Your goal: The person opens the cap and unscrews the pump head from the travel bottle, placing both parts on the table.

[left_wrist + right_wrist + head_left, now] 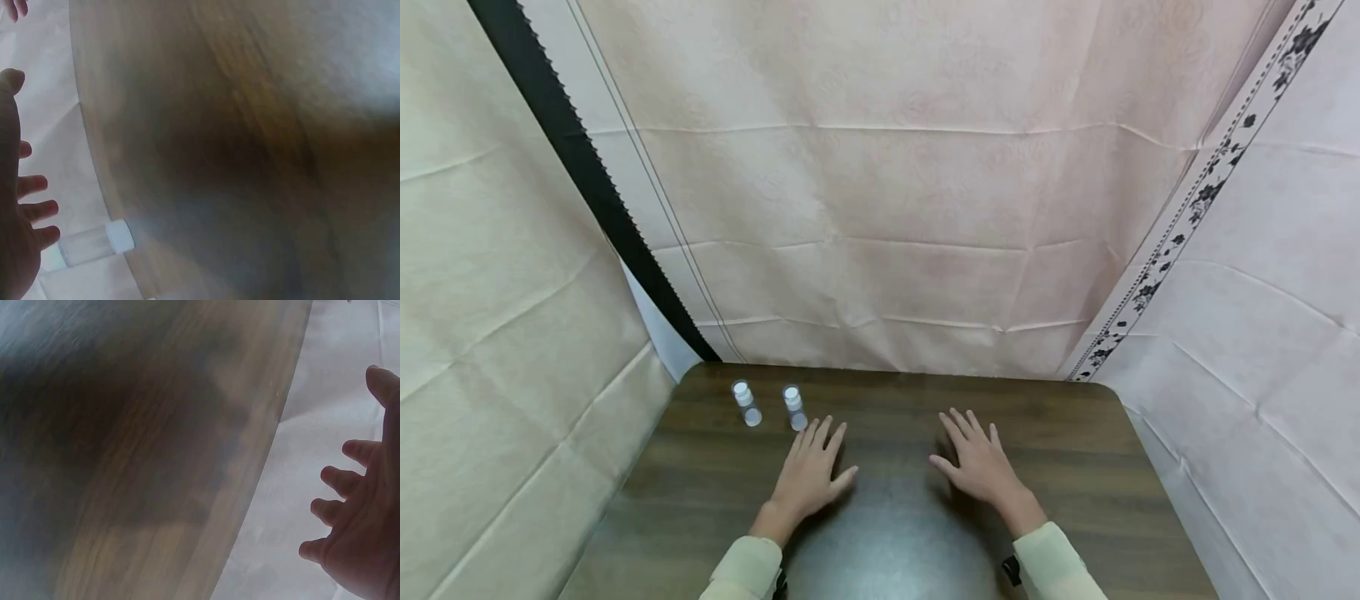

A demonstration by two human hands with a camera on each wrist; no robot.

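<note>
Two small clear bottles with white caps stand at the far left of the brown wooden table [910, 550]. My left hand [808, 475] is held over the table with fingers spread and nothing in it; its fingertips come right up to the nearer bottle [793, 407] in the head view. The other bottle [747, 402] stands a little further left. In the left wrist view one white-capped bottle [87, 245] shows beyond the fingers. My right hand [985, 467] hovers over the right half of the table, fingers straight and spread, holding nothing.
A pale cloth [880, 192] hangs behind the table's far edge. More cloth hangs at the left side [505, 350] and right side [1247, 358]. A dark strip [595, 183] runs down the left corner, a floral border [1195, 208] down the right.
</note>
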